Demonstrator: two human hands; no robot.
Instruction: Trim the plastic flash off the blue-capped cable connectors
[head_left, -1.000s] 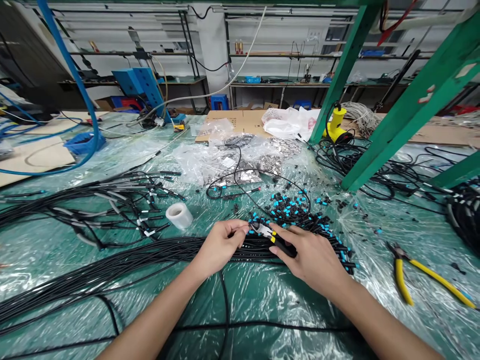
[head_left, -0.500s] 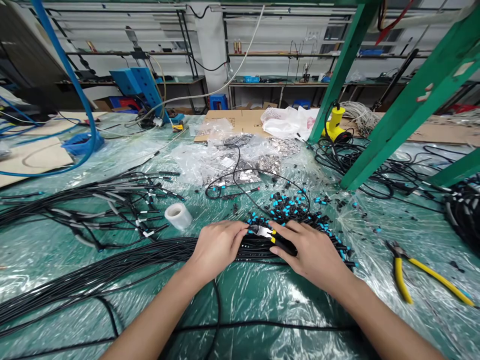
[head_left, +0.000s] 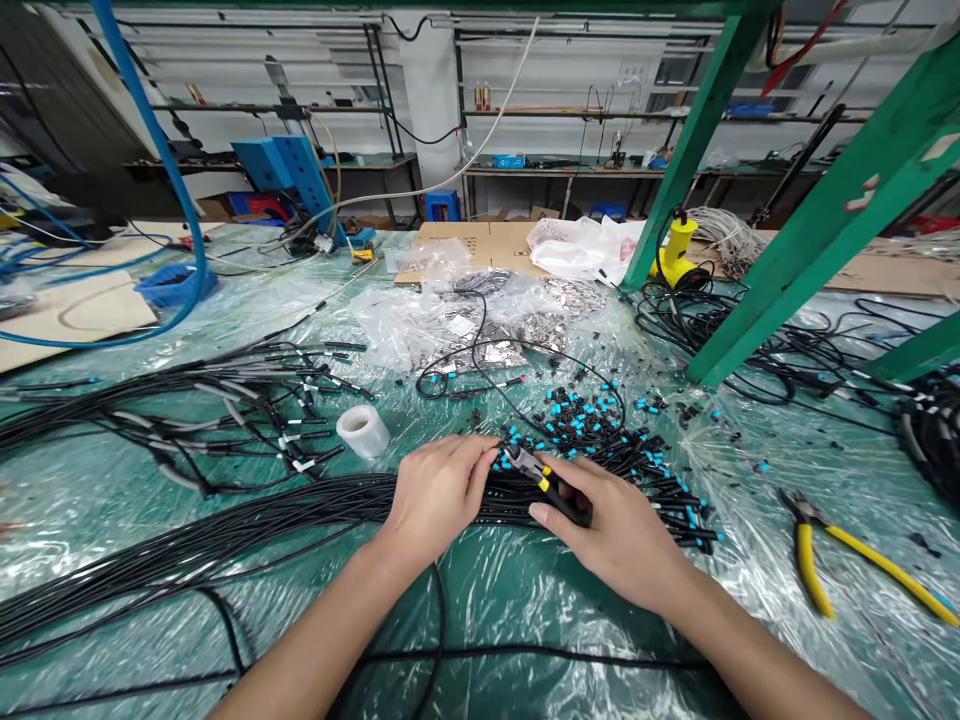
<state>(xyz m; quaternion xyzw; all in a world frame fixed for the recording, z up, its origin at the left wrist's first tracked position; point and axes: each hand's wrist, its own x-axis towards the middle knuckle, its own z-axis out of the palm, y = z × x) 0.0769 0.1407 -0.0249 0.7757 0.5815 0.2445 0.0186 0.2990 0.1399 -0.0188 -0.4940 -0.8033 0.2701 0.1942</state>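
My left hand (head_left: pixel 439 495) is closed around a thick bundle of black cables (head_left: pixel 300 510) that runs across the table to the left. My right hand (head_left: pixel 611 530) grips small wire cutters (head_left: pixel 544 485) with black and yellow handles, their steel jaws resting at the bundle next to my left fingers. Blue-tipped black connectors (head_left: pixel 577 425) lie in a loose heap beyond my hands, joined to the cable ends. Part of the bundle is hidden under both hands.
Yellow-handled pliers (head_left: pixel 814 550) lie on the plastic sheeting (head_left: pixel 480 620) at right. A clear tape roll (head_left: pixel 363 431), bagged metal parts (head_left: pixel 480 325) and more cables lie around. Green steel posts (head_left: pixel 735 270) rise at the upper right.
My right hand has shifted lower and turned the cutters, with the jaws now pointing up and left. My left hand has moved slightly, and the view has shifted a little.
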